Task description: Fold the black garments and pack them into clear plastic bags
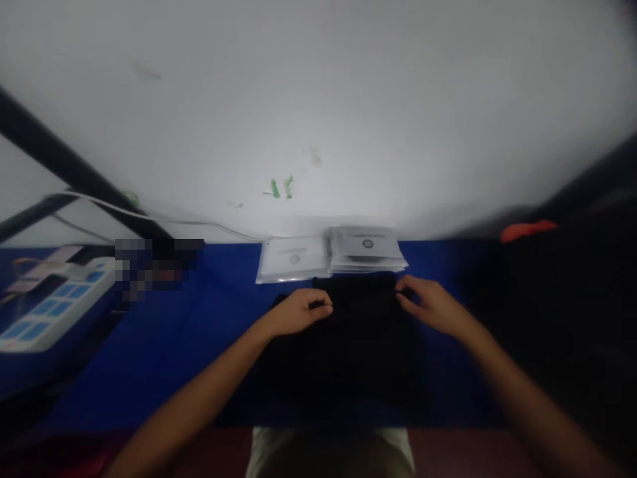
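A black garment (358, 338) lies on the blue tabletop (174, 372) in front of me; it is so dark that I cannot make out its kind or folds. At its upper left, my left hand (301, 311) has thumb and fingers closed on the cloth. Across from it, my right hand (434, 305) pinches the upper right edge between thumb and fingers. Just beyond the garment's top edge lie a flat clear plastic packing bag (294, 260) with a printed mark and, beside it, a stack of similar bags (365, 249).
A white power strip (57, 305) with blue sockets is at the left, with a cable running along the wall (318, 99). The wall stands behind the table. To the right is a large dark mass (552, 332) with an orange item (527, 230) on it.
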Tool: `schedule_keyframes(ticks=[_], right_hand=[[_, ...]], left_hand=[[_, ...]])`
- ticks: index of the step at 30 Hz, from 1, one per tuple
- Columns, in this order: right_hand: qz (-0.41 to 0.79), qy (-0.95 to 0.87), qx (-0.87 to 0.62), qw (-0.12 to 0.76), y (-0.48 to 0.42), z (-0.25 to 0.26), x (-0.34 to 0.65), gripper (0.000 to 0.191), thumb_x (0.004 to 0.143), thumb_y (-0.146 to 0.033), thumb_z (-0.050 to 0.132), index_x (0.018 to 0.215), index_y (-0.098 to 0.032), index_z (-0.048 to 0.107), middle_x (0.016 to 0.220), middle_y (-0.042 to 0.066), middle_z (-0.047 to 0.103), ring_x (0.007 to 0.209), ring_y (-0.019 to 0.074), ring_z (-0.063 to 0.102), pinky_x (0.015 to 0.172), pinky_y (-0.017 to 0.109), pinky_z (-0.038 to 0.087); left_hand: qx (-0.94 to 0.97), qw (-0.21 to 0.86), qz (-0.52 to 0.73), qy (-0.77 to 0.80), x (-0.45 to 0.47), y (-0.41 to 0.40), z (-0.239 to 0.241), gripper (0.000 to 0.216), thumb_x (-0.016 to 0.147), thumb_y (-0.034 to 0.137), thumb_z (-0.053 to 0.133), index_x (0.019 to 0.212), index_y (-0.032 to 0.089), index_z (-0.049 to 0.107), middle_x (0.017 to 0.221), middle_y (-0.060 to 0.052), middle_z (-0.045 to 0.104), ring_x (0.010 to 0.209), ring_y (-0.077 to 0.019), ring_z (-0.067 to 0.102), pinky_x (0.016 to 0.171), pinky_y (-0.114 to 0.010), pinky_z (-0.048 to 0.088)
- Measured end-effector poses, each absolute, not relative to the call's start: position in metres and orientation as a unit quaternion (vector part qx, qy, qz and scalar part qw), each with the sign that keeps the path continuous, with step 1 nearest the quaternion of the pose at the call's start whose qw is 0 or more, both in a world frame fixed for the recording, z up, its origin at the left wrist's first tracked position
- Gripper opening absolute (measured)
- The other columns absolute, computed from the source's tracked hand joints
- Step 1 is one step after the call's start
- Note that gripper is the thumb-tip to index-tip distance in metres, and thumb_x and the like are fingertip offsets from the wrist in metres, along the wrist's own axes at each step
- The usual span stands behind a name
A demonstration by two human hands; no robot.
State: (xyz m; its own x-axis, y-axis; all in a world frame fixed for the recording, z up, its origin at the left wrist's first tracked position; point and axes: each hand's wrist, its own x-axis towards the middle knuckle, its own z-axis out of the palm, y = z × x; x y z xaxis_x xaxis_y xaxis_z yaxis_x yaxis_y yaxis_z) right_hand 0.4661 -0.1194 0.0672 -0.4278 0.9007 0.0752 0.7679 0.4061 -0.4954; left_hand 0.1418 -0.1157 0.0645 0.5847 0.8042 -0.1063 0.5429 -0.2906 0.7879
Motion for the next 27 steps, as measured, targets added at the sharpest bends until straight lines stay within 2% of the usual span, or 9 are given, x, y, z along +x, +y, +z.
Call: schedule_keyframes(ticks=[2,5,8,10,15,18,20,24,27], right_hand=[[0.175,-0.82,-0.519,0.167,-0.106,0.063,0.463,0.015,0.091,-0.032,0.049,0.093,-0.021,0.058,0.082,0.003,0.067,0.069,0.0188,0.062,0.063,0.029,0.045],[0.089,-0.813,-0.562,0.12,-0.091,0.053,0.456,0.018,0.093,-0.033,0.048,0.097,-0.019,0.059,0.085,0.006,0.068,0.073,0.022,0.064,0.062,0.03,0.044],[-0.021,-0.797,-0.597,0.088,-0.094,0.045,0.447,0.021,0.094,-0.029,0.048,0.108,-0.016,0.058,0.102,0.013,0.067,0.089,0.0275,0.064,0.062,0.032,0.046],[-0.052,-0.8,-0.588,0.106,-0.106,0.044,0.444,0.024,0.095,-0.027,0.046,0.114,-0.015,0.056,0.109,0.015,0.063,0.098,0.0288,0.062,0.067,0.033,0.049],[0.101,-0.874,-0.461,0.116,-0.141,0.05,0.449,0.033,0.095,-0.042,0.05,0.118,-0.019,0.057,0.106,0.011,0.063,0.1,0.0262,0.06,0.087,0.039,0.051],[0.177,-0.869,-0.451,0.103,-0.145,0.045,0.456,0.038,0.091,-0.045,0.056,0.12,-0.02,0.058,0.108,0.011,0.062,0.103,0.028,0.059,0.09,0.043,0.05],[0.194,-0.853,-0.469,0.119,-0.141,0.039,0.459,0.038,0.089,-0.043,0.059,0.12,-0.02,0.059,0.111,0.012,0.061,0.106,0.0288,0.057,0.094,0.046,0.048],[0.247,-0.821,-0.491,0.155,-0.135,0.04,0.461,0.029,0.089,-0.037,0.059,0.112,-0.021,0.063,0.103,0.009,0.062,0.101,0.0261,0.059,0.092,0.044,0.048],[0.337,-0.786,-0.491,0.168,-0.146,0.056,0.469,0.025,0.088,-0.039,0.061,0.105,-0.022,0.065,0.093,0.005,0.063,0.09,0.0218,0.062,0.083,0.037,0.049]], left_hand=[[0.795,0.39,0.143,0.442,0.141,-0.097,0.061,0.018,0.093,0.032,0.052,0.087,0.019,0.064,0.082,0.0,0.065,0.077,-0.0162,0.06,0.073,-0.027,0.046],[0.822,0.219,0.135,0.508,0.146,-0.076,0.055,0.021,0.096,0.028,0.046,0.09,0.018,0.064,0.088,-0.005,0.064,0.083,-0.0208,0.06,0.075,-0.032,0.046],[0.832,0.056,0.135,0.535,0.149,-0.074,0.053,0.022,0.095,0.028,0.048,0.108,0.015,0.061,0.103,-0.012,0.062,0.094,-0.0268,0.058,0.079,-0.039,0.047],[0.85,0.028,0.159,0.502,0.144,-0.086,0.053,0.028,0.094,0.031,0.052,0.117,0.016,0.057,0.108,-0.012,0.06,0.098,-0.0269,0.057,0.084,-0.04,0.047],[0.888,0.062,0.124,0.438,0.108,-0.141,0.053,0.026,0.096,0.04,0.049,0.106,0.018,0.061,0.101,-0.008,0.062,0.094,-0.0245,0.057,0.084,-0.04,0.046],[0.866,0.108,0.08,0.482,0.087,-0.159,0.044,0.035,0.092,0.047,0.056,0.112,0.019,0.06,0.104,-0.008,0.062,0.095,-0.0265,0.057,0.085,-0.043,0.045],[0.845,0.149,0.082,0.506,0.08,-0.16,0.039,0.037,0.09,0.044,0.06,0.117,0.019,0.058,0.108,-0.008,0.062,0.099,-0.0262,0.057,0.088,-0.044,0.045],[0.832,0.212,0.13,0.496,0.079,-0.158,0.049,0.017,0.093,0.027,0.054,0.108,0.021,0.06,0.102,-0.006,0.062,0.098,-0.0227,0.056,0.091,-0.043,0.045],[0.838,0.276,0.184,0.434,0.079,-0.17,0.072,0.01,0.093,0.027,0.054,0.098,0.021,0.06,0.105,-0.006,0.062,0.102,-0.0212,0.056,0.094,-0.04,0.044]])
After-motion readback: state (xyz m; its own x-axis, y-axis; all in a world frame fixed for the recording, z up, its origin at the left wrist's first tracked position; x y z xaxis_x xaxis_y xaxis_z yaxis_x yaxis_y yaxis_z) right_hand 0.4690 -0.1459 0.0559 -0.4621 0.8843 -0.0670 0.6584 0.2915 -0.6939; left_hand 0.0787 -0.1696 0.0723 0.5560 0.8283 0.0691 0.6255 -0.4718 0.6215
